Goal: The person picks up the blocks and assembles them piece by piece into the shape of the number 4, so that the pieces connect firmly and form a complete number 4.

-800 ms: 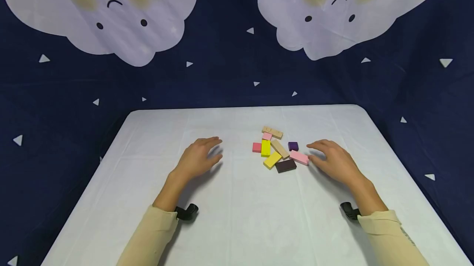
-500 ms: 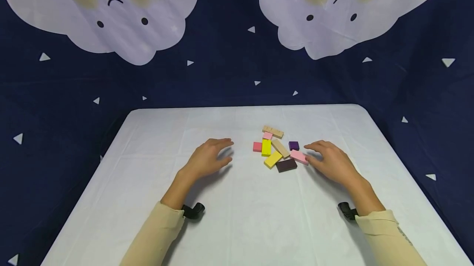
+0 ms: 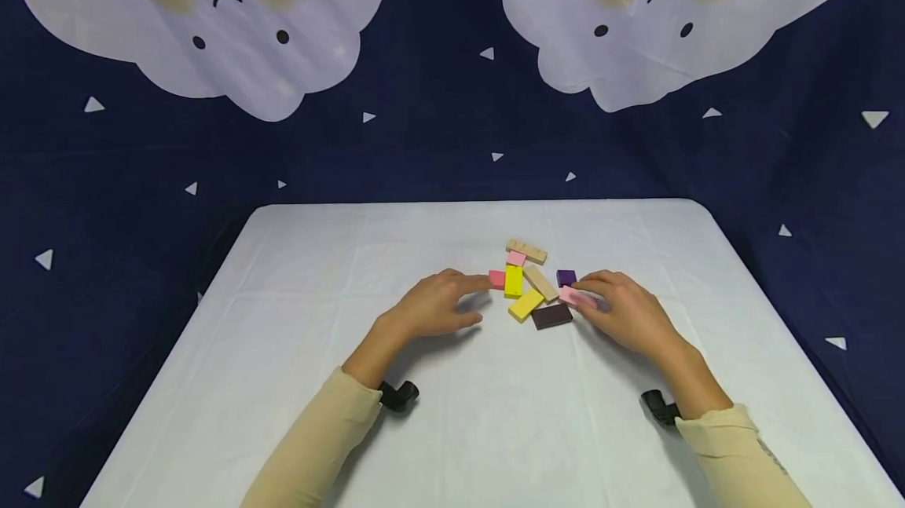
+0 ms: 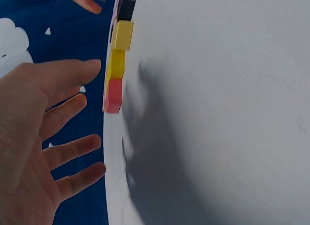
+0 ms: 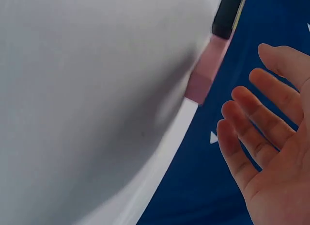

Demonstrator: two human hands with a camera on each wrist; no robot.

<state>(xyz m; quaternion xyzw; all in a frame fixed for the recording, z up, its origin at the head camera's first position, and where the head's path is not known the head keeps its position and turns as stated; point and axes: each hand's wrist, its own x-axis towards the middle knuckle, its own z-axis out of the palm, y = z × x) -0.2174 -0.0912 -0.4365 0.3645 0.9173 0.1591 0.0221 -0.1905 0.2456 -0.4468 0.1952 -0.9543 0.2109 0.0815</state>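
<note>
My left hand (image 3: 437, 305) hovers with loosely spread fingers at the left of a cluster of small wooden blocks. Its index fingertip is nearest the red block (image 3: 496, 279); the left wrist view shows that red block (image 4: 114, 96) apart from the fingers. On the other side, my right hand (image 3: 625, 312) hangs over the long pink block (image 3: 576, 297), thumb and fingers parted. Space shows between that hand and the pink block (image 5: 206, 72) in the right wrist view. A purple block (image 3: 566, 278) lies just beyond the right fingertips. Both hands hold nothing.
Between the hands lie yellow blocks (image 3: 513, 283), a dark brown block (image 3: 552, 316), a natural wood block (image 3: 540, 284) and a small pink block (image 3: 516, 258). Another wood block (image 3: 526, 250) lies behind them. The white table (image 3: 495, 429) ends at a dark blue cloud-print curtain (image 3: 431, 155).
My left hand has moved right, up to the red block. The right hand has shifted slightly left, over the long pink block. The blocks keep their arrangement.
</note>
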